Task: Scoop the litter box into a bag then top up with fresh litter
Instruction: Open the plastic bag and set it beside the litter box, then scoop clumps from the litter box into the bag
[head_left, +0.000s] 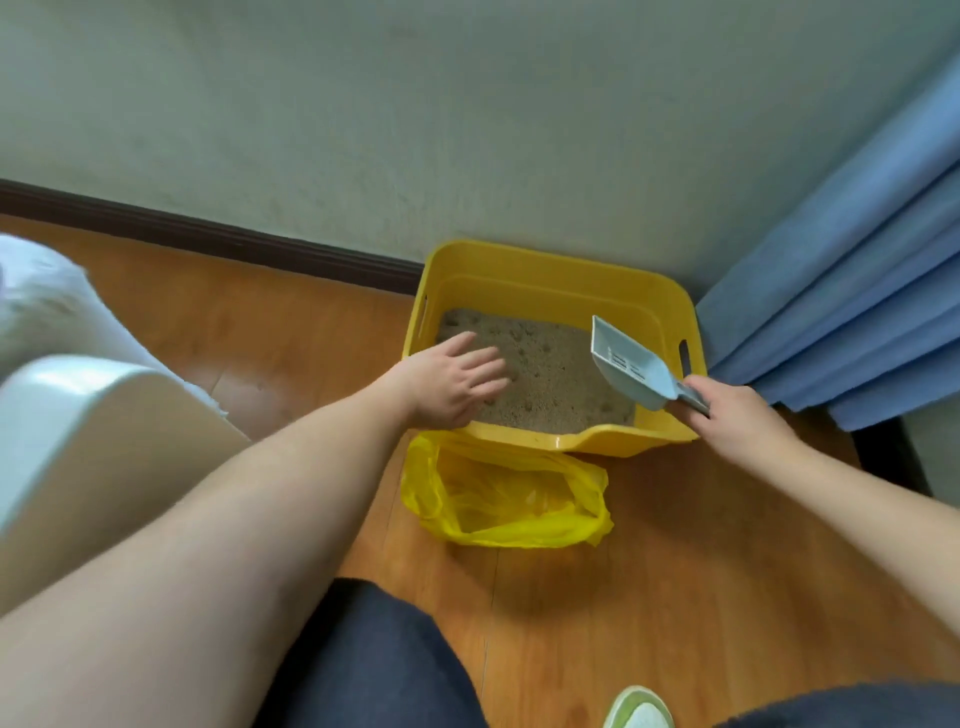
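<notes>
Scoop (631, 371) handle hidden in right hand (727, 415); white bag (57, 312) blurred.

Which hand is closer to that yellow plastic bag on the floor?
Left. The left hand is over the litter box's near-left corner, just above the bag. The right hand, holding the scoop, is off to the bag's upper right.
</notes>
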